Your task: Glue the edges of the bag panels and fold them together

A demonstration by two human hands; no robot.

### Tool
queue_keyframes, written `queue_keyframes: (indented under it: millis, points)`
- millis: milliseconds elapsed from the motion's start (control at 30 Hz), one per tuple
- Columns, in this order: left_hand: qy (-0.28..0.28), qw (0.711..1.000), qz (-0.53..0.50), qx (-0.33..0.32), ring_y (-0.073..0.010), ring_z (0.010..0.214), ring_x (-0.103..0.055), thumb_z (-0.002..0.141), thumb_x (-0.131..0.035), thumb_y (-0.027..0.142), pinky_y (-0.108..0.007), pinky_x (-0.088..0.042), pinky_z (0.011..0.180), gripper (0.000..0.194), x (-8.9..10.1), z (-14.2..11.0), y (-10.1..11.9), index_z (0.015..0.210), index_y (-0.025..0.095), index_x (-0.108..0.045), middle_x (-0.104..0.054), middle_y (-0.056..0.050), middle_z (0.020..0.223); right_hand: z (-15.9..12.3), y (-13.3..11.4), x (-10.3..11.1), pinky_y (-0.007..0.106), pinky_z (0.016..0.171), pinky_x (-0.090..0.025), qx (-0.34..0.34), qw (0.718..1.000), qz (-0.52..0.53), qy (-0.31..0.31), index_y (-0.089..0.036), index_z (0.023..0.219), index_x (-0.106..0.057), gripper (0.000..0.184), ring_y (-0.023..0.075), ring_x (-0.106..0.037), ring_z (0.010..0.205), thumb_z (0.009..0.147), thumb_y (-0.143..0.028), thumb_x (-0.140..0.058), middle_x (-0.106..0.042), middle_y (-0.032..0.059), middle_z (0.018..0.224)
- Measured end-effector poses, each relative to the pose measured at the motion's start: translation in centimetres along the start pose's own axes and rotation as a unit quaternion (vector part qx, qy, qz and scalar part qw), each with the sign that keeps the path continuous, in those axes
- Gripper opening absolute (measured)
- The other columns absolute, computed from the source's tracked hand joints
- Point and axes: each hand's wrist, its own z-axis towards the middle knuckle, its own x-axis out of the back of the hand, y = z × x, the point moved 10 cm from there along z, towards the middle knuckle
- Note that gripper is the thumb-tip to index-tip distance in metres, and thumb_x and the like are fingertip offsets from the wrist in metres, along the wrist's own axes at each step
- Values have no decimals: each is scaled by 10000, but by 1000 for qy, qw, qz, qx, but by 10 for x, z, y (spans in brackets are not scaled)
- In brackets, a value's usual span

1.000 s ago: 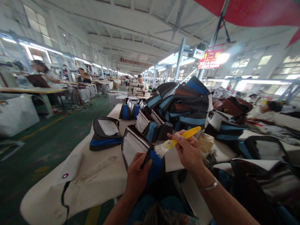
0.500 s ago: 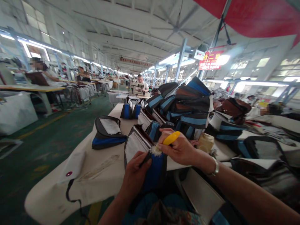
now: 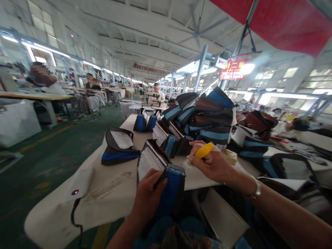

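My left hand (image 3: 146, 199) grips the near edge of a blue and black bag piece (image 3: 169, 188) that stands upright at the table's front. My right hand (image 3: 211, 164) is closed round a brush with a yellow handle (image 3: 204, 150), held just right of that piece and above the table. The brush's pale bristles (image 3: 188, 161) point left and down and are mostly hidden by my fingers. A grey-lined panel (image 3: 149, 160) leans right behind the held piece.
A long white table (image 3: 109, 193) runs away from me, lined with blue and black bag parts (image 3: 118, 147) and a tall heap of them (image 3: 210, 116). A white device with a cord (image 3: 76, 188) lies at the left front. Other people sit at sewing stations beyond.
My right hand lowered the brush onto the bag piece's top edge, then drew it off to the right. My left hand kept its hold throughout.
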Motion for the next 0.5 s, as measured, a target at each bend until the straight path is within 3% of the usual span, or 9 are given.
queue_keyframes:
  millis: [67,167,267,367,500]
  points:
    - [41,991,100,-76,-152,797,-617,955,-502,236,-242,-514,721,193,-4,-4,11,1030,183,-672,-620,-47,886,5,-1,15,336,844,-484,-33,997,33,56,-197,741,-570,198,140,-555,693,935,-233,-566,-571,-10,712]
    - [73,948,252,-182,-175,782,-598,953,-476,149,-278,-530,706,248,-21,-14,29,1162,130,-609,-612,-77,877,13,-5,16,288,693,-465,-61,992,58,93,-190,730,-587,232,135,-558,659,945,-276,-565,-593,-1,714]
    - [70,908,339,-235,-193,752,-564,932,-470,92,-308,-529,662,227,-37,-20,38,1122,97,-594,-591,-92,851,23,-7,-16,283,631,-410,-54,999,-8,-5,-180,692,-551,260,125,-496,589,934,-273,-547,-552,-3,643]
    - [55,887,384,-251,-202,745,-552,913,-465,63,-322,-529,639,218,-44,-22,42,1095,83,-585,-580,-94,847,25,-4,-43,301,666,-379,-23,986,-126,-108,-182,654,-494,265,127,-426,572,902,-257,-549,-486,-12,590]
    - [47,871,406,-272,-202,730,-544,892,-469,36,-340,-530,637,236,-50,-26,48,1106,56,-568,-576,-88,842,31,-3,-40,294,665,-350,-23,981,-165,-99,-183,675,-491,282,130,-428,585,932,-297,-508,-505,-5,611]
